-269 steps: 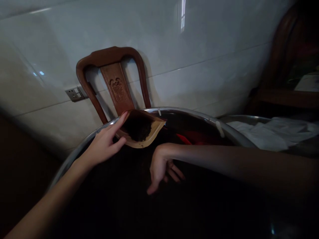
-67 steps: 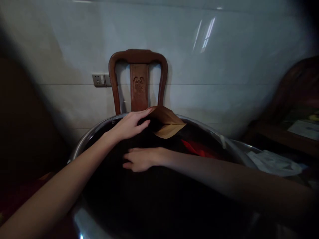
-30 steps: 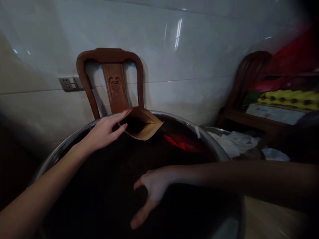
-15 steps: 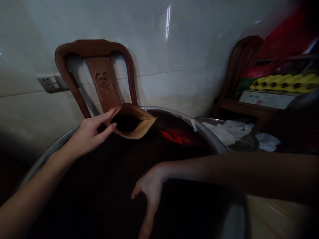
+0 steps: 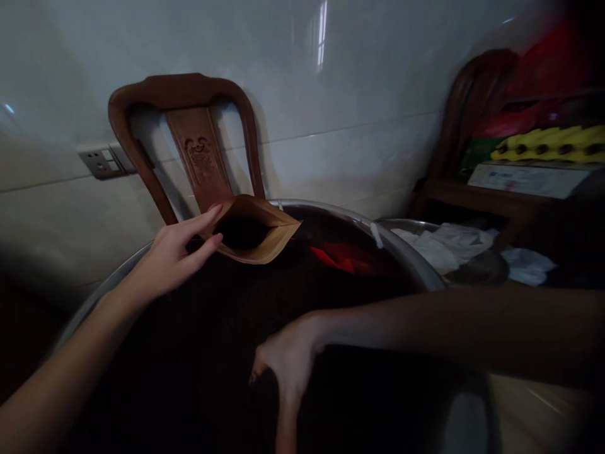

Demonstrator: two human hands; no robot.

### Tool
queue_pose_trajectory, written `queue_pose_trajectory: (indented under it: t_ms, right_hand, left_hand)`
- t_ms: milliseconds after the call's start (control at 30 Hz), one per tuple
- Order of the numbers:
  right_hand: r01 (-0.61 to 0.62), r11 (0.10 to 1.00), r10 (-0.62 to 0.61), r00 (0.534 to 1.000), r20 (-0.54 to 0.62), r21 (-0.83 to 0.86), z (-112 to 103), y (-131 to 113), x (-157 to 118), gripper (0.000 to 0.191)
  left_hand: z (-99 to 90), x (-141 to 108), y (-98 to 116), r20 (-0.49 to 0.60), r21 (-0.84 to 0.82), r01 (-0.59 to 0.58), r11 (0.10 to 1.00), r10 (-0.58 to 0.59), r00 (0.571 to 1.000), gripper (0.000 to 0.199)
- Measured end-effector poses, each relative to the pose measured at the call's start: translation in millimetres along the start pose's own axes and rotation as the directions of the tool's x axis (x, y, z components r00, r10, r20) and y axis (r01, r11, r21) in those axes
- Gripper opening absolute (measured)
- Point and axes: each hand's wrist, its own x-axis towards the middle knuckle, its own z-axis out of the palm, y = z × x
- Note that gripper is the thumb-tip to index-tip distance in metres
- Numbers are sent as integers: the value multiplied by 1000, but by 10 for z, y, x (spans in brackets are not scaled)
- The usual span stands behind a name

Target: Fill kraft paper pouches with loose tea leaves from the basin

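Note:
My left hand [image 5: 177,252] pinches the left edge of a brown paper pouch [image 5: 267,246], thumb on the near side and fingers on the far side. The pouch's mouth gapes toward me, and its inside is too dark to make out. Beneath it is a large round metal basin [image 5: 406,249] filled with very dark contents. Low in the basin, my right hand [image 5: 290,353] points down with thumb and a finger spread apart. Its other fingers are hidden, and nothing shows in its grasp. A red item [image 5: 338,257] lies inside by the far right wall.
A carved wooden chair [image 5: 201,145] stands behind the basin against a tiled wall [image 5: 359,82] with a socket [image 5: 101,162]. To the right are white plastic bags [image 5: 439,246] and another chair [image 5: 472,126] bearing a yellow tray [image 5: 551,145] and a white box [image 5: 524,178].
The view has shifted slightly, so the surroundings sit a little further right. The right hand's lower digit hangs more straight down. My left hand keeps the pouch in the same place.

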Motion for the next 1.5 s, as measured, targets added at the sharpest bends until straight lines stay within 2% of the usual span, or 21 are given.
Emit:
queue_pose_trajectory:
  t_ms: [100, 300, 433, 500, 567, 700, 800, 900, 1033, 1133, 1233, 1300, 1367, 1400, 1433, 1467, 1500]
  right_hand:
    - [8, 1000, -6, 989, 146, -14, -22, -39, 3, 58]
    - [110, 994, -112, 980, 162, 22, -88, -119, -102, 69]
    - [137, 978, -166, 969, 184, 160, -151, -209, -292, 59]
    - [140, 968, -171, 975, 141, 206, -195, -235, -369, 54]
    - [157, 961, -182, 979, 90, 228, -247, -237, -421, 59]
    - [275, 927, -279, 960, -23, 254, -362, -227, -530, 66]
    - [288, 927, -258, 955, -148, 241, -443, -247, -645, 65]
    - [316, 911, -260, 938, -228, 264, -512, -253, -756, 60]
    - [401, 866, -308, 898, -315, 297, -591, -215, -868, 49]
    - [469, 826, -318, 846, -427, 312, -664, -175, -914, 46]
    - [495, 813, -280, 793, -541, 305, -779, -141, -896, 48]
    - [457, 856, -219, 744, -632, 241, -878, -129, -825, 51]
    - [305, 951, -161, 642, -750, 57, -976, -127, -696, 52]
    - [158, 985, -152, 575, -804, -73, -1019, -130, -608, 51]
    - [-16, 982, -156, 506, -848, -190, -1056, -134, -508, 51]
    - [-176, 946, -165, 456, -874, -271, -1086, -139, -396, 54]
    - [-315, 893, -160, 445, -881, -321, -1111, -144, -278, 55]
  left_hand:
    - [3, 1, 0, -2, -2, 2, 1000, -2, 1000, 53]
    - [13, 1, -33, 10, 6, -34, 999, 34, 999, 53]
    - [12, 1, -27, 15, 10, -25, 1000, 25, 1000, 53]
    - [11, 1, -14, 21, 6, -31, 1000, 31, 999, 54]
    - [10, 1, 2, 23, 1, -38, 999, 38, 999, 55]
    - [8, 1, 27, 37, 6, -61, 998, 61, 997, 55]
    - [6, 2, 26, 46, 8, -101, 995, 101, 994, 55]
    - [2, 7, 19, 60, -5, -145, 989, 145, 988, 54]
    - [-8, 21, 30, 105, 6, -156, 988, 155, 982, 54]
    - [-5, 30, 41, 120, -5, -177, 984, 176, 977, 56]
    - [23, 31, 27, 129, -13, -207, 978, 207, 970, 58]
    - [51, 26, 9, 134, 3, -203, 979, 201, 970, 57]
    - [78, 21, -3, 131, 20, -184, 983, 180, 975, 57]
    - [89, 18, -3, 127, 26, -175, 984, 171, 977, 57]
    - [97, 15, 1, 124, 30, -167, 985, 163, 979, 56]
    - [103, 12, 9, 122, 34, -160, 986, 155, 980, 56]
    - [106, 10, 18, 123, 38, -155, 987, 150, 981, 56]
